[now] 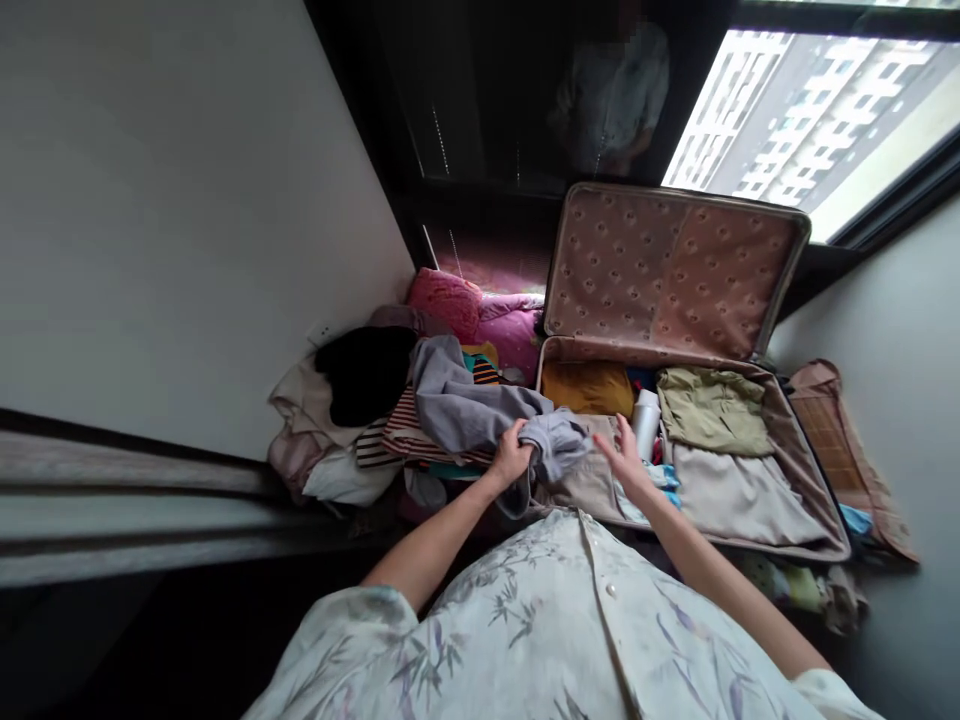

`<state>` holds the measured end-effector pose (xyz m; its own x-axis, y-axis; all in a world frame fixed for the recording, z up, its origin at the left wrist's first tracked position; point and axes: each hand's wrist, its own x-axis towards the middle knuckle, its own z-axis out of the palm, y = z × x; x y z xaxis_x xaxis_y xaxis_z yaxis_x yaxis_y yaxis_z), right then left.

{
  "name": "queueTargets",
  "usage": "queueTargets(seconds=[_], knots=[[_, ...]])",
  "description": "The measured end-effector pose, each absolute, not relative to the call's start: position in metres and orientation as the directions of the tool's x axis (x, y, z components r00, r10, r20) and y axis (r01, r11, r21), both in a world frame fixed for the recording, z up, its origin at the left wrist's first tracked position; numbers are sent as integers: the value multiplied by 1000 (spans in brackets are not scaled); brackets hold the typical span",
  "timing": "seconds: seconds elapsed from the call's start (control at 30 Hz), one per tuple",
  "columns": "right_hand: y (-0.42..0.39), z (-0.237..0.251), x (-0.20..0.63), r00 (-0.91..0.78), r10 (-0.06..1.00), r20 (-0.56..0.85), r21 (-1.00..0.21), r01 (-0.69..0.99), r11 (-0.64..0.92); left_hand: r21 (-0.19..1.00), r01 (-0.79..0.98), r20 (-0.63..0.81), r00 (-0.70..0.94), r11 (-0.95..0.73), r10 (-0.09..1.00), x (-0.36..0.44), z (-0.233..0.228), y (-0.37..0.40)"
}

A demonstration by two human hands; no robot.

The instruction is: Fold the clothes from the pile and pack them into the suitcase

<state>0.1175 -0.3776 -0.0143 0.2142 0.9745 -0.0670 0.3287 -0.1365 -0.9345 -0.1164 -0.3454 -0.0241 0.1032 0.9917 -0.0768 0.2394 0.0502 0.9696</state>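
Left hand (pixel 510 458): closed on the grey garment (pixel 480 410), lifting one end off the pile.
Right hand (pixel 622 455): open, fingers spread, holding nothing.
Garment: at the left edge of the suitcase (pixel 750 500).

Both bare forearms reach forward from short printed sleeves. The left hand (pixel 510 458) is curled closed, knuckles up, while the right hand (pixel 622 455) hovers just beside it, fingers spread and palm turned inward.
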Motion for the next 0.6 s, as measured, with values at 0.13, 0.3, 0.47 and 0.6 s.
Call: queueTargets(seconds=[0.13, 0.3, 0.47, 0.6], knots=[[-398, -19, 85, -149, 976, 162, -839, 500, 216, 992, 88, -101, 75, 95, 992, -91, 23, -351], [-383, 4, 59, -358, 903, 237, -908, 249, 337, 983, 164, -88, 22, 83, 996, -76, 75, -357], [-334, 61, 101, -562, 801, 207, -796, 379, 472, 868, 492, -30, 203, -75, 979, -136, 125, -359], [-283, 135, 133, -733, 630, 257, -675, 331, 659, 613, 765, -44, 285, -199, 958, -186, 173, -364]])
